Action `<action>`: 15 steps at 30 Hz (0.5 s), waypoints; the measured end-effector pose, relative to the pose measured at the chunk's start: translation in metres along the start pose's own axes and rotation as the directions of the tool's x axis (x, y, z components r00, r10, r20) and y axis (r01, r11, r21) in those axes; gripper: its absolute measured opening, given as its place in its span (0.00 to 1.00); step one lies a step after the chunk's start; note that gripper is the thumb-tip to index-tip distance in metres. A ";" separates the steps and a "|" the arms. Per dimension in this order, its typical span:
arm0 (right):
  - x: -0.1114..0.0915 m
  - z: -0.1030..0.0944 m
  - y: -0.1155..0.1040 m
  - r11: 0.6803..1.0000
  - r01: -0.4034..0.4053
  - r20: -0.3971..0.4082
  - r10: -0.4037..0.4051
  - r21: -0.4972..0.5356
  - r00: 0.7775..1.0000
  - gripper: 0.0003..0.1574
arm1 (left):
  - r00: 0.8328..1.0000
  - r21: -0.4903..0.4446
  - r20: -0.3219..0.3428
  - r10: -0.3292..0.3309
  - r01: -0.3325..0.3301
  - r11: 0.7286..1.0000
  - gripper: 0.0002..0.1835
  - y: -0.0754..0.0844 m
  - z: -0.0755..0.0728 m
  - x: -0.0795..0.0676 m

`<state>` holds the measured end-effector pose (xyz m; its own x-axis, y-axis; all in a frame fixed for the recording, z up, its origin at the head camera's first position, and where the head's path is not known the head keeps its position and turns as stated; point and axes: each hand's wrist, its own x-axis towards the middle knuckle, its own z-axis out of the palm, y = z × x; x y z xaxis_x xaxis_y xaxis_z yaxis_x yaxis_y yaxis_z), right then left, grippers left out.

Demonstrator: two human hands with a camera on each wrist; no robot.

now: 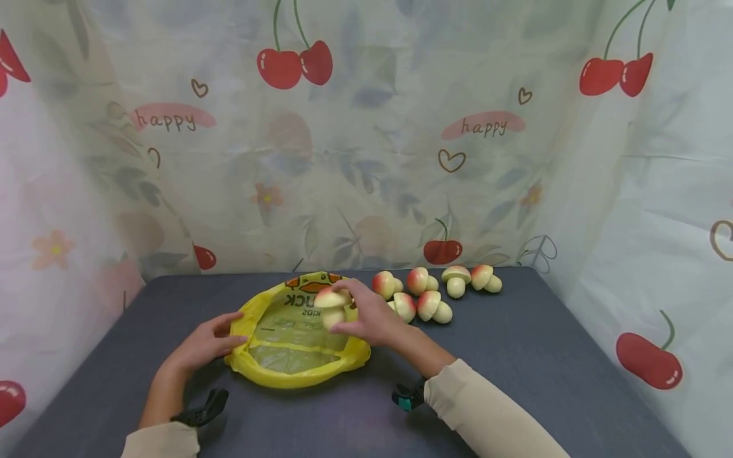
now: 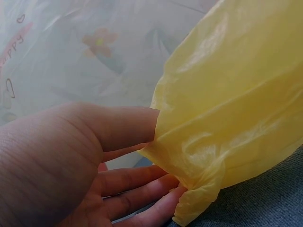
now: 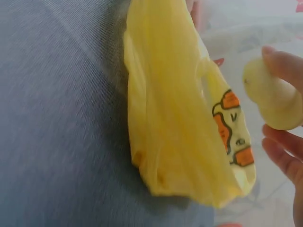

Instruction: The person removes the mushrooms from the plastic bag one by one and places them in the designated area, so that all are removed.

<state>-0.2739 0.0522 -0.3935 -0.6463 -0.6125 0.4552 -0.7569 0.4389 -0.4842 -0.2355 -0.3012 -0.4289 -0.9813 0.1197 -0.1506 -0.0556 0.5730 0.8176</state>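
Note:
A yellow plastic bag lies on the table with its mouth spread toward me, a duck face and lettering on its inner wall. My left hand holds the bag's left rim. In the left wrist view, thumb and fingers stand apart and their tips are hidden behind the plastic. Over the bag's opening, my right hand grips a toy mushroom with a cream stem and red-tinged cap, thumb below and fingers on the cap. The right wrist view shows the mushroom between thumb and fingers, beside the bag's duck print.
Several similar mushrooms lie in two loose rows right of the bag, toward the dark table's back edge. A printed curtain with cherries and hearts hangs behind and along both sides.

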 end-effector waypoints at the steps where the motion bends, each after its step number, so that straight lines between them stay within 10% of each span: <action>1: -0.003 -0.002 0.003 1.000 0.010 -0.034 -0.010 0.001 0.999 0.44 | 1.000 0.001 0.000 0.000 0.000 1.000 0.43 0.000 0.000 0.000; 15: -0.033 -0.047 0.038 0.999 0.005 -0.375 0.012 0.043 0.927 0.50 | 1.000 -0.002 0.000 0.007 -0.007 1.000 0.44 -0.002 0.000 0.002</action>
<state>-0.2858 0.1202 -0.3921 -0.6442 -0.3156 0.6967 -0.7551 0.4075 -0.5136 -0.2369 -0.3027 -0.4308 -0.9817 0.1232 -0.1450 -0.0495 0.5706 0.8197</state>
